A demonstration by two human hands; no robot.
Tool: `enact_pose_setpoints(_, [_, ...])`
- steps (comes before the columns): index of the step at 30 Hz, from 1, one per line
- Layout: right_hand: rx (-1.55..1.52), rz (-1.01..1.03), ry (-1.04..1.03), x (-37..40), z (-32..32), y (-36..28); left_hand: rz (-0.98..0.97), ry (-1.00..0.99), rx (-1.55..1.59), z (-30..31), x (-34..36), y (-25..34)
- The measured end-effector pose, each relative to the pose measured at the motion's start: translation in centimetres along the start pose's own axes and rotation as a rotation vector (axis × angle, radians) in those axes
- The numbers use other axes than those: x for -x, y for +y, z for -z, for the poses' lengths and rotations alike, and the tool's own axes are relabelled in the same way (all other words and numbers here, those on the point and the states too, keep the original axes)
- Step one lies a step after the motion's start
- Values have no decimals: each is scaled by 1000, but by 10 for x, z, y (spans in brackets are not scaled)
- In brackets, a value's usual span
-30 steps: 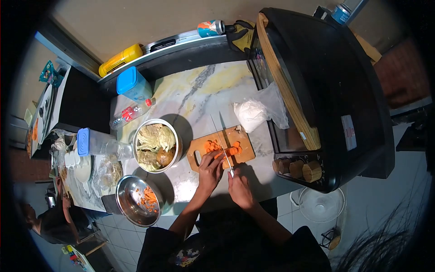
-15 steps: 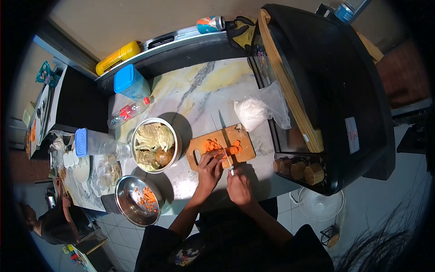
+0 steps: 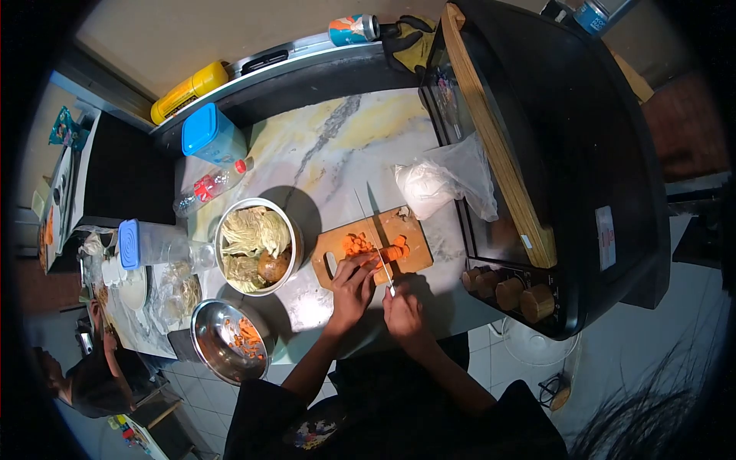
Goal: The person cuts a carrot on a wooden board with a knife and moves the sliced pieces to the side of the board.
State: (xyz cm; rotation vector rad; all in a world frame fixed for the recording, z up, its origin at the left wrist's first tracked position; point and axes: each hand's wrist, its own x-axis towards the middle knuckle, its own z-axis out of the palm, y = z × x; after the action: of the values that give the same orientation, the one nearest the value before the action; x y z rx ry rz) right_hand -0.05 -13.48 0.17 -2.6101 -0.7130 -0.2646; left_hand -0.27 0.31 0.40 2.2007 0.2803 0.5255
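Note:
On the marble counter lies a wooden cutting board (image 3: 423,260) with carrot pieces (image 3: 357,244) on it. My right hand (image 3: 404,313) is closed round the handle of a knife (image 3: 375,228), whose long blade lies across a carrot (image 3: 392,253). My left hand (image 3: 354,294) is closed on the carrot's left end, fingertips close to the blade. Left of the board stands a white bowl (image 3: 221,249) with leafy vegetables and a brown round item. Nearer the front edge is a steel bowl (image 3: 205,353) holding carrot pieces.
A bag of white powder (image 3: 425,186) lies behind the board, beside a large black oven (image 3: 583,169). A blue-lidded container (image 3: 217,138) and a plastic bottle (image 3: 207,189) stand or lie at the back left. Another person (image 3: 96,368) is at the far left.
The view has shifted slightly, so the counter items sit a little differently in frame. Both hands keep their hold, with hardly any movement of knife or carrot.

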Motion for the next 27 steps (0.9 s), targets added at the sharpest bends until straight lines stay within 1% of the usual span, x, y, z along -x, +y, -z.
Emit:
enact_pose_setpoints(1, [2, -2, -1, -1, -1, 0, -8, -5, 1, 1, -1, 0])
enact_pose_setpoints(3, [68, 60, 73, -2, -1, 0, -4, -3, 0, 0, -1, 0])
enact_pose_setpoints(4, [70, 59, 70, -1, -1, 1, -2, 2, -4, 0, -1, 0])
enact_pose_setpoints(6, [-9, -6, -3, -1, -3, 1, -10, -7, 7, 1, 0, -1])
enact_pose_setpoints(10, [-66, 4, 25, -11, -4, 0, -28, -22, -2, 1, 1, -3])
enact_pose_setpoints(12, [-274, -277, -344, -23, 1, -2, -33, -18, -6, 0, 2, -2])
enact_pose_setpoints(13, [-276, -271, -337, -26, -1, -1, -37, -15, -9, -1, -1, -3])
enact_pose_setpoints(15, [-294, -172, -229, -23, 3, -2, -33, -13, -18, 0, 0, -3])
enact_pose_setpoints(16, [-294, -175, -229, -24, 4, -3, -38, -20, -26, 1, 1, -3])
enact_pose_setpoints(18, [-366, -405, -461, -34, 4, -4, -41, -7, -15, -2, 1, -4])
enact_pose_setpoints(19, [-365, -411, -456, -31, 5, -5, -42, 0, -20, -1, 4, -3])
enact_pose_setpoints(21, [-301, -341, -422, -33, 3, -3, -66, 22, -22, -2, 1, -1])
enact_pose_setpoints(22, [-301, -344, -407, -29, 3, -1, -47, 20, -18, -1, 4, 1])
enact_pose_setpoints(24, [-326, -193, -317, -30, 2, 4, -46, 42, -19, -1, 0, 3])
enact_pose_setpoints(25, [-350, -256, -380, -35, 3, 3, -40, 37, -19, 0, 0, 3])
enact_pose_setpoints(27, [-342, -251, -377, -35, 5, 1, -30, 49, -6, -2, 2, 1])
